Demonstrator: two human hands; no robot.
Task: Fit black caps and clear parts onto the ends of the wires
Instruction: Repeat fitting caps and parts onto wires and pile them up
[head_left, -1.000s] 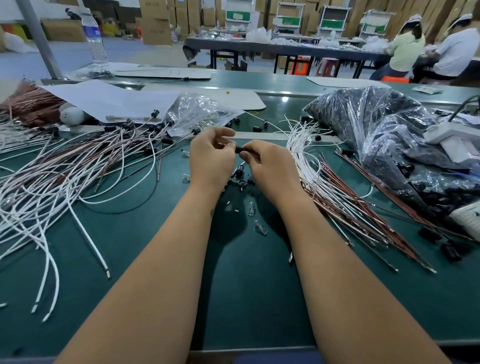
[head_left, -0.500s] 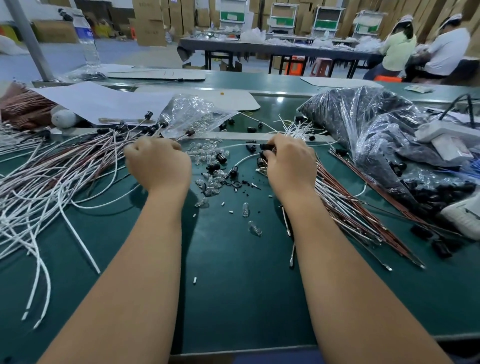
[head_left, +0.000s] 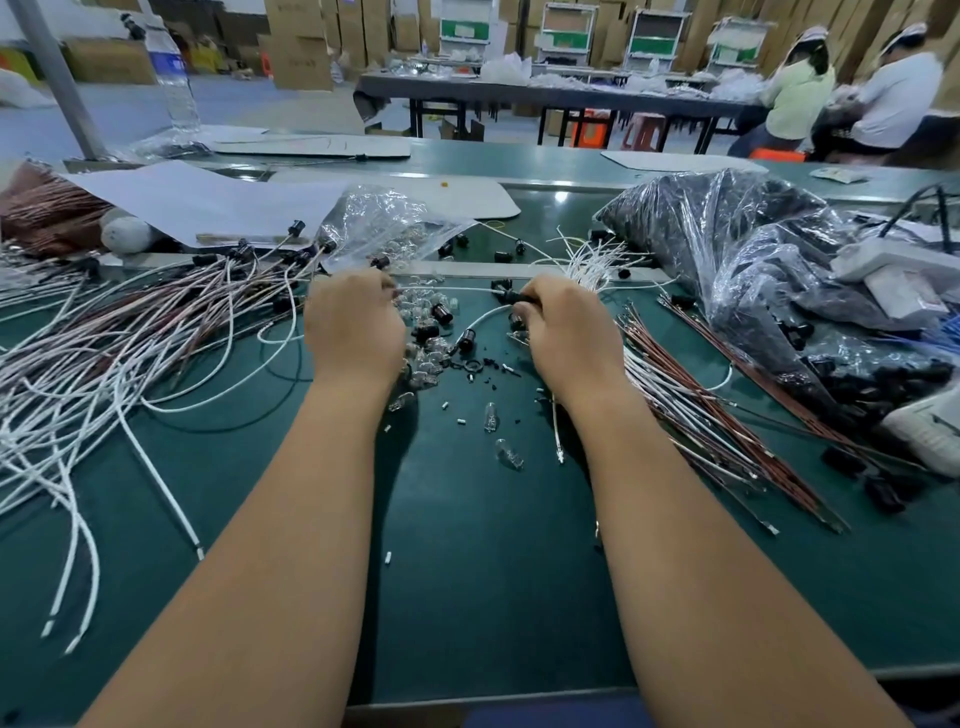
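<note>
since half a second ago our left hand (head_left: 353, 325) has come in from the wire pile toward the middle, and since a second ago our hands have moved apart; then they were meeting over one black piece. our right hand (head_left: 569, 332) is staying about where it was half a second back, by the white bundle.

both forearms are reaching forward over the green tabletop (head_left: 467, 597), backs of the hands facing up, knuckles bent. our left grip is curling down, its fingers seeming to be pinching the end of a white wire (head_left: 447, 287) that is running across to the right hand; the fingertips themselves are hidden behind the hand, so we cannot tell exactly how they are closing. our right grip is pinching a black cap (head_left: 511, 297) at the other end of that wire, fingers wrapping round it.

between our hands a heap of clear parts (head_left: 434, 358) and loose black caps (head_left: 441, 313) is lying on the tabletop, with a few clear pieces scattered nearer to us. finished wires with caps (head_left: 156, 332) are sprawling on the left. bare white and brown wires (head_left: 691, 400) are lying just right of our right hand. a crumpled clear bag (head_left: 384, 223) is sitting behind the left hand, and a large bag of black caps (head_left: 753, 260) is sitting at the right.
</note>
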